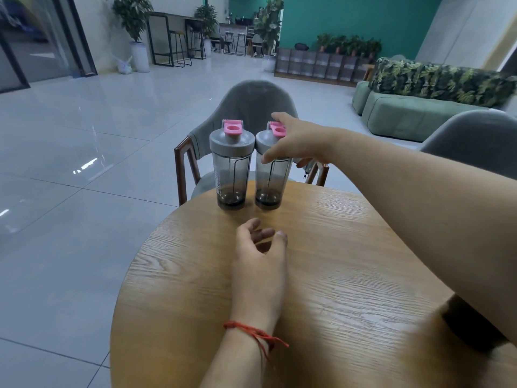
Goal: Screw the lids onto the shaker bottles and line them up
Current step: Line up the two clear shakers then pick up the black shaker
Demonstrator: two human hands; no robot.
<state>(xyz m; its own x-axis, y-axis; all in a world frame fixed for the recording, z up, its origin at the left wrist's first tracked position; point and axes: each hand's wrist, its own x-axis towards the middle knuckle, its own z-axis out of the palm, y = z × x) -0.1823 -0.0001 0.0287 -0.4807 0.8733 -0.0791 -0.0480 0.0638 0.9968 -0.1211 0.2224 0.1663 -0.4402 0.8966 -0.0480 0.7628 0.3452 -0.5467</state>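
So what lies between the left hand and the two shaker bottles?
Only bare wooden table, in the head view. The left hand rests empty, short of the left bottle and right bottle.

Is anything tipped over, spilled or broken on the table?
Nothing stands out. Both shaker bottles, the left one and the right one, stand upright side by side near the far edge of the wooden table with grey lids on. No spill shows. The right hand is at the right bottle's lid; the left hand rests empty.
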